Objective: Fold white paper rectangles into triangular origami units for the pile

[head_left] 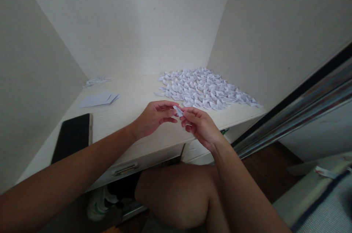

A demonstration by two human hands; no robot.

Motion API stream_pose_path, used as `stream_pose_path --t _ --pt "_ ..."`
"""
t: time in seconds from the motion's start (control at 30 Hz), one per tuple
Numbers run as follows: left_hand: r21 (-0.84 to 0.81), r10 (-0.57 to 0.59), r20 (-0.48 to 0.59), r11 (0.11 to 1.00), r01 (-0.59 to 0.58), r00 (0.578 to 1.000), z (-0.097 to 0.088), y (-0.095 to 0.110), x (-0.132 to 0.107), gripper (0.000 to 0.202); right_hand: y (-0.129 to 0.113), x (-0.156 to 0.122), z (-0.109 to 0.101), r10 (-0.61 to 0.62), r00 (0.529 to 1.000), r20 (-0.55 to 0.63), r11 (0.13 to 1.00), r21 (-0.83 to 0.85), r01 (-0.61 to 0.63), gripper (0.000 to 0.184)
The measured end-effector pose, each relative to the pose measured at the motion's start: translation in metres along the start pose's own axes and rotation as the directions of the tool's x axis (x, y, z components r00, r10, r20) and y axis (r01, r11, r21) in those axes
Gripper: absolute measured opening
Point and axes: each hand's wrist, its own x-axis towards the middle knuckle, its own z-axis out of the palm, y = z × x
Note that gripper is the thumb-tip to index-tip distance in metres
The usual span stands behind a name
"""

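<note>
**Small folded paper pinched between both hands**

The small paper piece (178,110) sits above the desk's (137,97) front edge, pinched by fingertips of the left hand (154,117) and right hand (199,124); fingers hide most of it, its fold unreadable. Behind lies a heap of folded pieces (205,89); left, flat sheets (99,99) and a dark phone (72,135).

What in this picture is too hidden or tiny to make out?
- Head view, small paper piece: mostly covered, pinched between the left hand and right hand; its fold is unreadable.
- Head view, pile of folded papers: pieces too small to count.
- Head view, shoe under the desk: deep shadow, details lost.
</note>
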Motion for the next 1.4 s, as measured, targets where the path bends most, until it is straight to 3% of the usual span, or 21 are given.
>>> stream_pose_path --t 0.23,0.43,0.7,1.0,1.27,1.4 --pt "-0.123 -0.092 -0.007 0.988 0.090 0.996 0.002 0.004 -0.001 0.027 0.006 0.003 0.000 -0.093 0.995 -0.041 0.996 -0.020 0.092 0.037" --pt "-0.162 -0.138 -0.025 0.978 0.132 0.990 0.005 0.010 -0.001 0.019 0.010 0.002 0.009 -0.073 0.996 -0.054 0.995 0.068 0.077 0.034" --pt "-0.142 -0.165 0.011 0.976 0.164 0.986 0.001 0.010 -0.001 0.019 0.009 0.001 0.009 -0.036 0.998 -0.044 0.990 0.138 0.042 0.038" --pt "-0.102 -0.201 0.072 0.973 0.208 0.977 -0.002 0.004 -0.002 0.023 0.005 -0.001 0.003 0.048 0.997 0.057 0.986 0.159 -0.057 0.035" --pt "-0.033 -0.242 0.096 0.969 0.246 0.966 -0.005 0.001 -0.002 0.027 0.002 -0.003 0.003 0.102 0.994 0.045 0.989 0.105 -0.106 0.039" --pt "0.035 -0.206 0.062 0.978 0.204 0.977 -0.005 0.000 -0.001 0.032 0.005 0.000 0.002 0.047 0.999 0.020 0.999 0.004 -0.048 0.039"
